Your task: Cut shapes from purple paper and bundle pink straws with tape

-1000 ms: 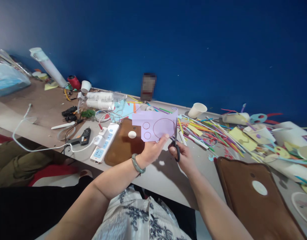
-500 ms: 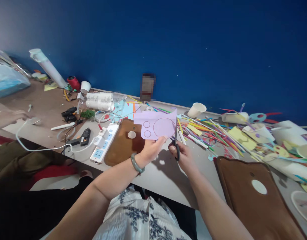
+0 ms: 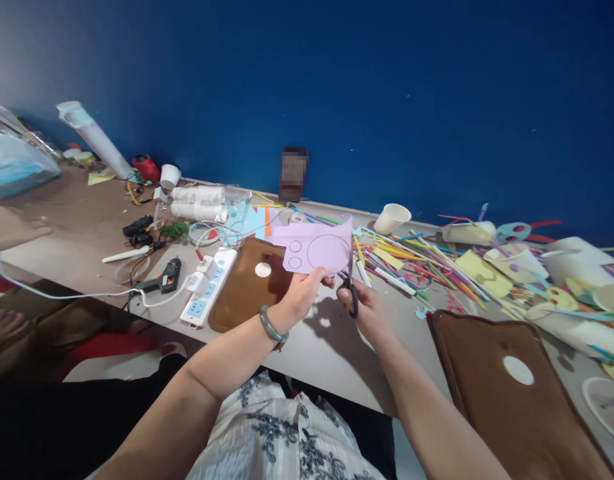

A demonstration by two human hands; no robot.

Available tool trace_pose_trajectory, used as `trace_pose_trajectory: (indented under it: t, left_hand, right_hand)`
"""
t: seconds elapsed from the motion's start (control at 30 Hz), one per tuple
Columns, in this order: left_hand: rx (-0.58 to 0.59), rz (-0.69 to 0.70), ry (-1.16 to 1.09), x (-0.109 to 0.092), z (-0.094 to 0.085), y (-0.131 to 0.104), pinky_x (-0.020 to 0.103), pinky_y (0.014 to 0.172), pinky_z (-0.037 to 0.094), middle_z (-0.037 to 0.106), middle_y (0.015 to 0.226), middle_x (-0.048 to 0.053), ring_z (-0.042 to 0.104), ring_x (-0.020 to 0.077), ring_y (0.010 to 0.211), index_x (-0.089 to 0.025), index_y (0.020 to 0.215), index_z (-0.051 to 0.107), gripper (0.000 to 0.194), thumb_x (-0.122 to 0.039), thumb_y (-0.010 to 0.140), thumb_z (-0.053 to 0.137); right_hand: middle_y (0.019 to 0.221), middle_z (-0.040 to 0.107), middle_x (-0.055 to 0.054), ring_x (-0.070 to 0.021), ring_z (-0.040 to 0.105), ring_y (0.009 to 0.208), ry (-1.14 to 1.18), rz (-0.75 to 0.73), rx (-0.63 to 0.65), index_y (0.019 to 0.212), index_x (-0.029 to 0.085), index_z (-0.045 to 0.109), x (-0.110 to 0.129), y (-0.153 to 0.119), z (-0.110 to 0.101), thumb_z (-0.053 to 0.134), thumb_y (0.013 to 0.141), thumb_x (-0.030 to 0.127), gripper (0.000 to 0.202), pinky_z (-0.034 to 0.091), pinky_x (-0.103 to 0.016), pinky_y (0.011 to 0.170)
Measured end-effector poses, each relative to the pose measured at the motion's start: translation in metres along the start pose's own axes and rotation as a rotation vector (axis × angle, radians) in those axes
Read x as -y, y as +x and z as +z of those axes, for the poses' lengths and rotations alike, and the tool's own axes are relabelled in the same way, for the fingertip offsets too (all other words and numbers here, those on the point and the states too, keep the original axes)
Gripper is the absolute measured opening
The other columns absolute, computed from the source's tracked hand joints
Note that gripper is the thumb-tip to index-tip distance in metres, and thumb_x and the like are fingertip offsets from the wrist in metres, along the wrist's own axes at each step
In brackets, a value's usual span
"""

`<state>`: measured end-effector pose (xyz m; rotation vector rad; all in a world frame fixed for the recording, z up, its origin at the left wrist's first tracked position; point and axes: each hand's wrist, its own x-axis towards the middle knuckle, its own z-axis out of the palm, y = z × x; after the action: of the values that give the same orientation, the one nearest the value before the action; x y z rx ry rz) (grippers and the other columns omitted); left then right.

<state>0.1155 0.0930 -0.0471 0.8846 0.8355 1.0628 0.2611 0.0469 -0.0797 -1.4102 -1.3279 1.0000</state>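
Observation:
My left hand [image 3: 307, 292] pinches the lower edge of a purple sheet of paper [image 3: 311, 243], and a bracelet sits on that wrist. One large circle and two small circles are drawn on the sheet. Black-handled scissors [image 3: 353, 298] are in my right hand [image 3: 365, 310], with its fingers wrapped round the handles. Their blades point up at the right edge of the sheet, beside the large circle. Both hands are above the grey table [image 3: 337, 360].
Brown mats [image 3: 491, 353] lie right and left of my hands. A power strip [image 3: 210, 287] and a glue gun [image 3: 167, 275] are at left. Colourful sticks [image 3: 437, 267] and a paper cup [image 3: 393, 218] lie behind. Another person's hand [image 3: 21, 227] is at far left.
The purple sheet has tilted slightly in my left hand, and more of that hand's fingers show under it. At far left, the other person's hand has moved left, and the white cable has shifted.

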Motion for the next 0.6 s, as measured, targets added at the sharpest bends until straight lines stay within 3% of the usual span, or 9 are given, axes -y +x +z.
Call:
trace_pose_trajectory:
  t: [0.4,0.6]
  left_hand:
    - [0.061,0.035,-0.051,0.0090,-0.0038,0.0054,0.030,0.073,0.044,0.054,0.059,0.000,0.052,0.0124,0.064,-0.018,0.054,0.054,0.026,-0.029,0.077,0.060]
    - [0.030,0.022,-0.043,0.0084,-0.0023,0.0052,0.029,0.073,0.045,0.055,0.059,0.000,0.053,0.0118,0.065,-0.017,0.054,0.055,0.026,-0.030,0.075,0.061]
  right_hand:
    - [0.056,0.039,0.004,-0.0111,0.033,0.055,-0.001,0.026,-0.007,0.065,0.021,0.047,0.0040,-0.0011,0.0006,0.066,0.078,0.065,0.050,0.025,-0.027,0.050]
    - [0.055,0.039,0.004,-0.0113,0.033,0.054,-0.012,0.026,-0.011,0.066,0.021,0.049,0.0014,-0.0007,0.0009,0.065,0.080,0.065,0.048,0.026,-0.027,0.049]
